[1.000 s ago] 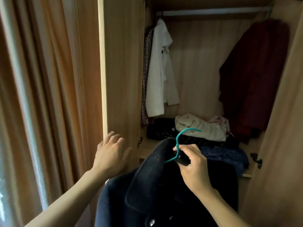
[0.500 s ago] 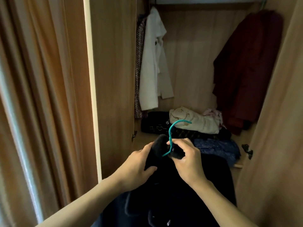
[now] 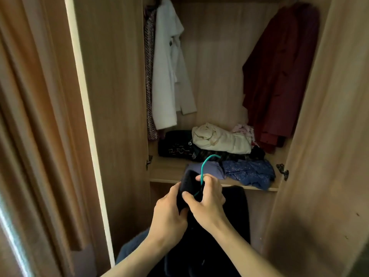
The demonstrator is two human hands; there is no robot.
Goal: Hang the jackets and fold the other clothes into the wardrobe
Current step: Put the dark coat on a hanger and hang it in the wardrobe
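Observation:
A dark navy jacket [image 3: 233, 220] hangs from a teal hanger [image 3: 205, 162] in front of the open wardrobe. My right hand [image 3: 207, 198] grips the hanger's neck together with the collar. My left hand [image 3: 169, 212] holds the jacket's collar from the left. The hanger's hook stands up above my fingers. Inside, a white jacket [image 3: 169, 72] hangs at the left and a dark red coat [image 3: 279, 72] at the right.
A patterned garment [image 3: 148, 76] hangs behind the white jacket. On the wardrobe shelf [image 3: 169, 170] lie a black garment [image 3: 175, 144], a cream one [image 3: 219, 138], a pink one [image 3: 244, 129] and blue ones [image 3: 247, 170]. The left door [image 3: 111, 96], right door [image 3: 327, 136] and a curtain [image 3: 36, 116] flank the opening.
My left hand left the wardrobe door and came over to take the jacket's collar beside my right hand. The view has tilted down, so the rail is out of sight.

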